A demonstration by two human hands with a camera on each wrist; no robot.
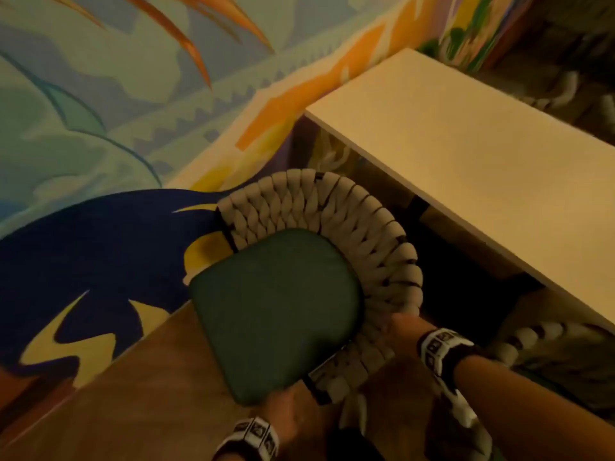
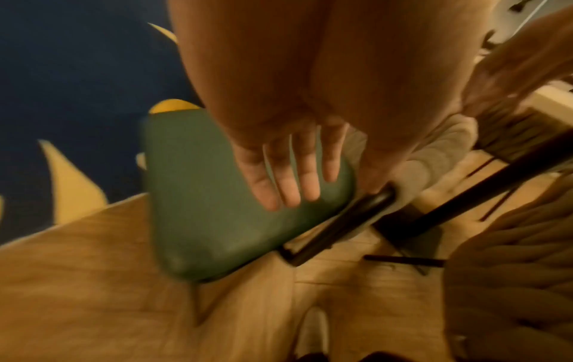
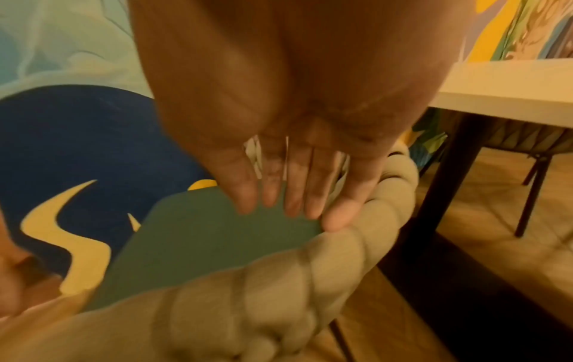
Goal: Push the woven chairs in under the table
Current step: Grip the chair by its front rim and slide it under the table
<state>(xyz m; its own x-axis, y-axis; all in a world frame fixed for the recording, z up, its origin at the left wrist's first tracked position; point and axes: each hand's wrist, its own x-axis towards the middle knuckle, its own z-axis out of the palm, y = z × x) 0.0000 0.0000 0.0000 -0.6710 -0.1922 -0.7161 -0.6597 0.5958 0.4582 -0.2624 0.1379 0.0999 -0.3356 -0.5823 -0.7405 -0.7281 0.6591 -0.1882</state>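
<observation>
- L hand [image 1: 290, 405], nearest, sits at the near end of the woven chair [image 1: 336, 224]. Wrist view shows fingers [image 2: 286, 186] straight over the green seat cushion [image 2: 217, 220], thumb down by the black frame bar [image 2: 341, 220]. Grip released, nothing clasped; contact w/ cushion hard to confirm, pic blurred.
- R hand [image 1: 404, 329], a bit farther, is on the chunky cream weave of the curved backrest. Wrist view: fingers [image 3: 297, 196] stretched flat toward the cushion, thumb [image 3: 347, 208] lying along the top of the braid [image 3: 387, 196]. Grip also released, not wrapped round anything.
- Both wrists wear b/w patterned straps.
- Chair stands out from the tabletop [image 1: 482, 168], just beside its long edge, backrest turned toward it, seat facing away toward the rug. Not under it.
- Floor: wood planks [image 1: 133, 410] under the near part; dark blue & yellow rug [image 1: 83, 261] beyond.
- Second woven chair [image 1: 539, 341] to the R, tucked partly beneath the tabletop edge.
- Dark table leg [image 3: 449, 171] beside the backrest.
- Farthest: painted wall mural [image 1: 133, 78], pale blue w/ orange streaks.
</observation>
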